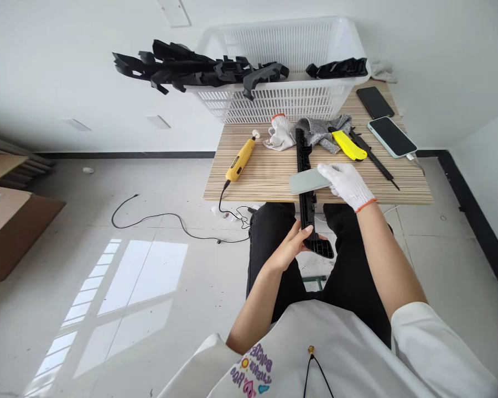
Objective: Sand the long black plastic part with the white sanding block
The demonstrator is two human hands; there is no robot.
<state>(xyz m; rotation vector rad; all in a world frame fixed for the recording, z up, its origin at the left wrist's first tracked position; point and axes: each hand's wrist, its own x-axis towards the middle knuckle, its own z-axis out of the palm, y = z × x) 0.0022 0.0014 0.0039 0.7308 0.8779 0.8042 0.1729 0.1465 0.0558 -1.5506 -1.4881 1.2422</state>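
Black strip [307, 208], mid-frame | judged light, stiff; best end-held | clasped by left hand [292, 243]; slab [307, 181] pinched by right hand [348, 183]

White wall [66, 66] across top of frame w/ dark baseboard [149, 155] under it; pale tiled floor [207, 309], shiny, w/ window-shaped glare [166, 265] lower L. Striped wood-look table [265, 190] upper ctr-R. Brown cardboard box [25, 232] at L edge, approx mid-ht.

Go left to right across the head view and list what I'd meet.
Brown cardboard box, yellow corded rotary tool, loose white knit glove with orange edging, long black plastic part, ridged yellow plastic handle, pale-edged rectangular phone.
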